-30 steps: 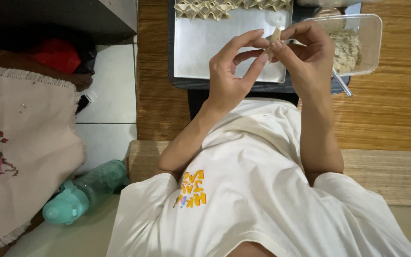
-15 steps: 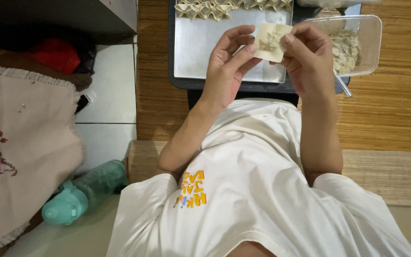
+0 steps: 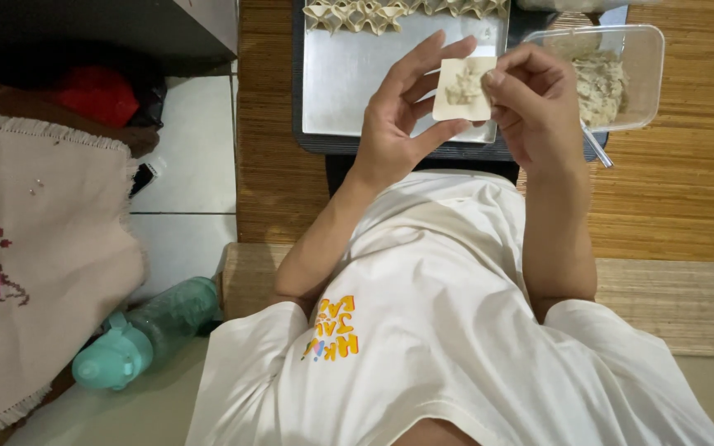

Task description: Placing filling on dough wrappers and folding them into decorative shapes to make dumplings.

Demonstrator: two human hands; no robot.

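Observation:
A square dumpling wrapper (image 3: 462,89) with a dab of filling on it lies flat across the fingers of my left hand (image 3: 402,116). My right hand (image 3: 535,103) pinches the wrapper's right edge. Both hands hover over a metal baking tray (image 3: 357,91) whose far edge carries a row of folded dumplings (image 3: 390,12). A clear plastic tub of pale minced filling (image 3: 609,74) stands just right of my right hand, and a thin metal utensil handle (image 3: 597,147) pokes out below that hand.
The tray and tub rest on a woven bamboo mat (image 3: 671,198) over a low wooden surface. A teal water bottle (image 3: 146,330) lies on the tiled floor at left, beside an embroidered pink cloth (image 3: 35,248) and a red item (image 3: 97,92) under dark furniture.
The wrapper was held edge-on between my fingertips a second ago; it now lies flat and open on my left fingers, filling showing, with both hands slightly lower.

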